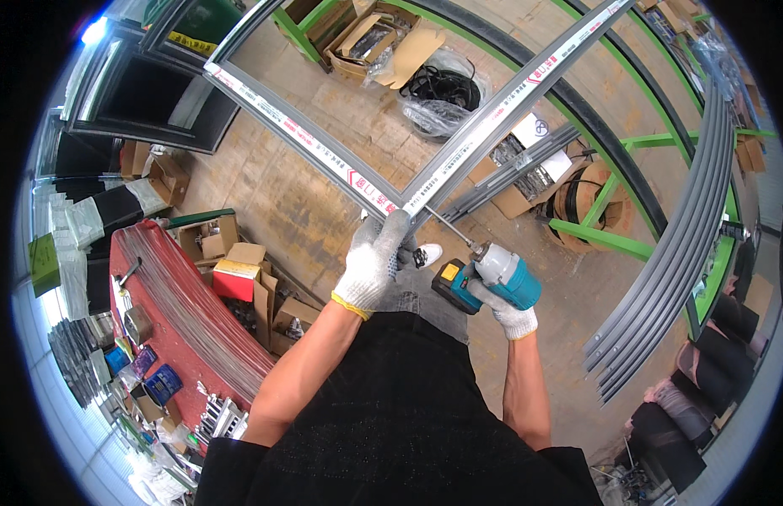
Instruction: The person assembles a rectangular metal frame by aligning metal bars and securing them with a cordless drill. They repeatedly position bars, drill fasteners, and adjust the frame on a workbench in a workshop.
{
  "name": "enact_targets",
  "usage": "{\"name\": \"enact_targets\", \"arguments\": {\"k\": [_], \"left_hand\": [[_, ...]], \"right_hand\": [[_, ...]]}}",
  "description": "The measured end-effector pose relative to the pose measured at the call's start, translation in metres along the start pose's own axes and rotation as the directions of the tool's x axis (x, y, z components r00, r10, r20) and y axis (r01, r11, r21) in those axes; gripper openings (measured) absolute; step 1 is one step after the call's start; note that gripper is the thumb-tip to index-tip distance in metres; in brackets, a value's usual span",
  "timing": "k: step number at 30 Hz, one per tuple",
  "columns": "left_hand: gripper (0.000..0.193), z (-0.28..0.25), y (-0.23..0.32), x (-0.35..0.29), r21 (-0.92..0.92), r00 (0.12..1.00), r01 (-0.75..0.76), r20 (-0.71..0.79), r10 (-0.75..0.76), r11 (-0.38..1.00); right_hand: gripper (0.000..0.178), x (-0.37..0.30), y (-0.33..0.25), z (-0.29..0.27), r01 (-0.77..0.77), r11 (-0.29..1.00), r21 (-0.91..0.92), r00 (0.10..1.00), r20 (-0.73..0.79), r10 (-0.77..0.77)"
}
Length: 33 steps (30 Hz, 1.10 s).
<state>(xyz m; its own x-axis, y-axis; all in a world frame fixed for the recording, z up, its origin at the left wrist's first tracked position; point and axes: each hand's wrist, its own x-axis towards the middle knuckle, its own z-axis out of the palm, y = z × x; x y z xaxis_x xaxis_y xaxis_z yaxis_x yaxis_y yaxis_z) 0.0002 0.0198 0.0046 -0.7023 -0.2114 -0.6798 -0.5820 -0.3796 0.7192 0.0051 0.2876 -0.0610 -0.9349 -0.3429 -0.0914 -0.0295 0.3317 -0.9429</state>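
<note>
A grey window frame point(298, 142) with printed protective film stretches away from me, one corner pointing at my body. My left hand point(368, 266), in a white knit glove with a yellow cuff, is closed around that corner, thumb on top and the other fingers partly hidden. In my gloved right hand point(513, 317) is a teal and grey cordless drill point(511, 274) with a black and yellow battery. Its long thin bit point(449, 224) slants up and left to the frame's side by the corner; whether the tip touches is hard to make out.
Green metal racks point(606, 202) with black padded bars stand ahead and right, with long grey profiles point(669, 244) laid at the right. At left is a red-topped table point(189, 312) beside cardboard boxes point(248, 270). A plastic bag of black cord point(442, 93) sits on the floor beyond the frame.
</note>
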Motion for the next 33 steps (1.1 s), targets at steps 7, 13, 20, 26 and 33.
{"name": "enact_targets", "arguments": {"k": [7,13,20,26,33], "left_hand": [[0.051,-0.001,0.009,-0.004,0.087,1.000,0.024,-0.001,-0.024,0.996],[0.050,0.000,0.009,-0.004,0.025,1.000,-0.018,0.011,0.017,1.000],[0.043,-0.005,-0.004,0.003,-0.033,1.000,0.011,-0.027,-0.012,0.999],[0.044,-0.011,-0.009,0.012,-0.006,1.000,-0.015,-0.012,0.015,1.000],[0.047,-0.006,-0.001,0.007,0.027,0.999,0.003,-0.039,-0.002,1.000]], "right_hand": [[0.027,0.004,0.008,-0.003,-0.023,1.000,0.008,0.999,0.037,0.023],[0.027,0.003,0.008,-0.003,-0.002,0.990,-0.140,0.999,0.051,0.010],[0.036,0.008,-0.002,0.000,0.115,0.981,-0.154,0.989,-0.074,-0.127],[0.037,0.009,-0.006,-0.004,0.129,0.971,-0.199,0.991,-0.004,-0.132],[0.036,0.008,0.004,-0.001,0.118,0.987,-0.107,0.993,0.002,-0.119]]}}
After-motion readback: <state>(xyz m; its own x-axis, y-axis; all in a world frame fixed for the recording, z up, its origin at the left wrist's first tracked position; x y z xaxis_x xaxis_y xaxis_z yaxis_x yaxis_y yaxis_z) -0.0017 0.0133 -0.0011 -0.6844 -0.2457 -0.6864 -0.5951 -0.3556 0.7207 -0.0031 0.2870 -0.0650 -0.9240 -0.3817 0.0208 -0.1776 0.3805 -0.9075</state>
